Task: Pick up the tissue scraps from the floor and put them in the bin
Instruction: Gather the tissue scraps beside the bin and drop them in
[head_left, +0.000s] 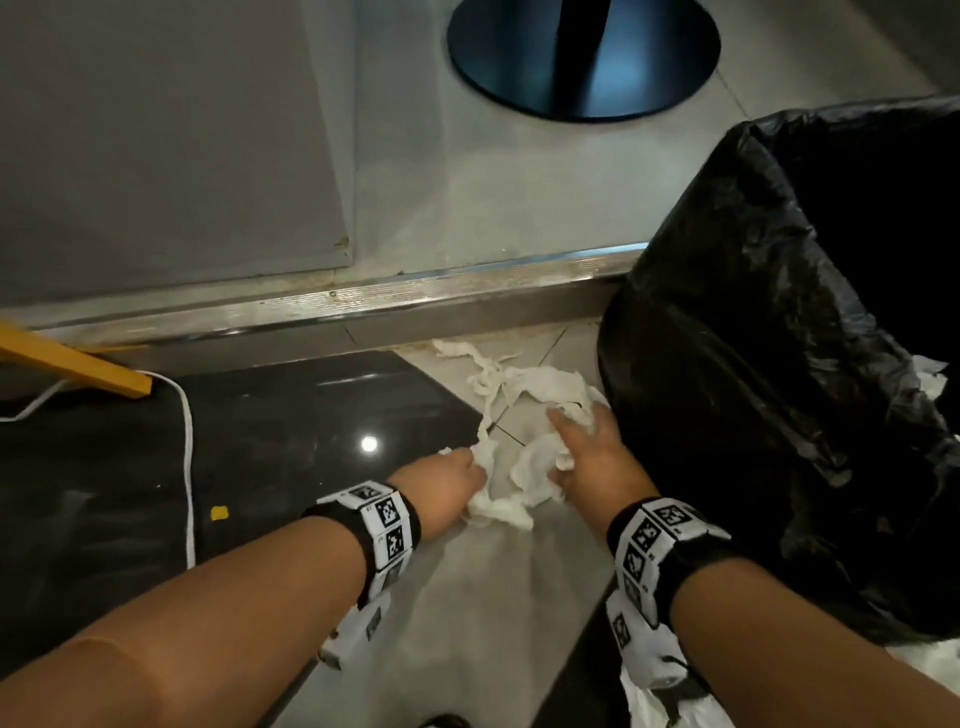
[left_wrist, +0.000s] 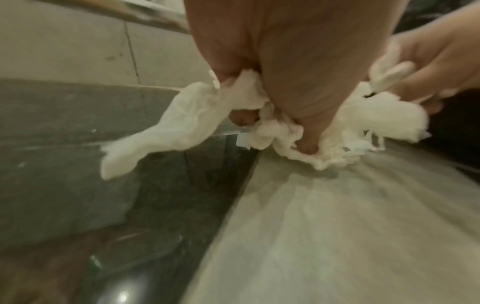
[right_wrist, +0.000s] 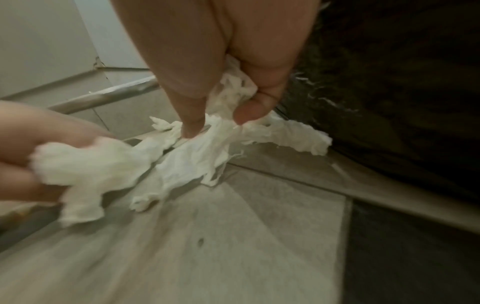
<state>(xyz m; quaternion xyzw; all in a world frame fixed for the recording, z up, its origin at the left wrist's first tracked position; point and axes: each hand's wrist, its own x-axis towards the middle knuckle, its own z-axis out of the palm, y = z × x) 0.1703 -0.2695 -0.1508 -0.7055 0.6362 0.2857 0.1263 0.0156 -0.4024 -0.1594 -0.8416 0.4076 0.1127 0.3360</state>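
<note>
Left arm: my bare forearm reaches forward and down, a black band with white coded tags round the wrist.
Left hand (head_left: 452, 480): my fingers are curled, bunched white tissue (left_wrist: 182, 127) gripped in them; thumb tip shows under the wad.
Right arm: extended alongside the left, the same tagged band on the wrist.
Right hand (head_left: 587, 447): palm down, my thumb and a fingertip (right_wrist: 249, 111) pinching crumpled tissue.
Spacing: hands near each other, not touching.

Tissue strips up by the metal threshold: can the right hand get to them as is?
Probably yes. The strips lie on open floor just beyond the right hand, nothing between them; the bin stands to the side. But that hand already grips tissue.
</note>
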